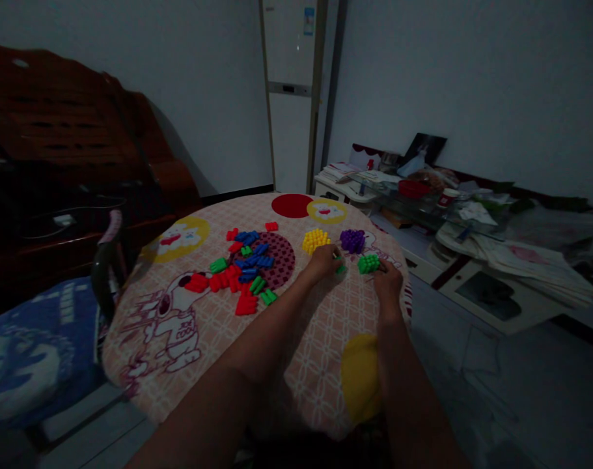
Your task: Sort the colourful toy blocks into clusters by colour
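Observation:
On the round table, my left hand [324,262] is closed around a small green toy building block [342,266], partly hidden by the fingers. My right hand [388,281] grips the right side of a cluster of green building blocks [368,263]. Just beyond my left hand sits a yellow block cluster [316,241]. A purple block cluster [352,240] stands behind and between the two hands. Left of them lies a loose spread of red blocks [246,303], blue blocks [250,262] and green blocks [267,297].
A patterned tablecloth [306,352] covers the table. To the left are a chair with a blue cover [42,352] and a wooden bench [56,124]. A low cabinet piled with papers and bags [511,254] stands at the right; a tall white unit [290,137] is behind.

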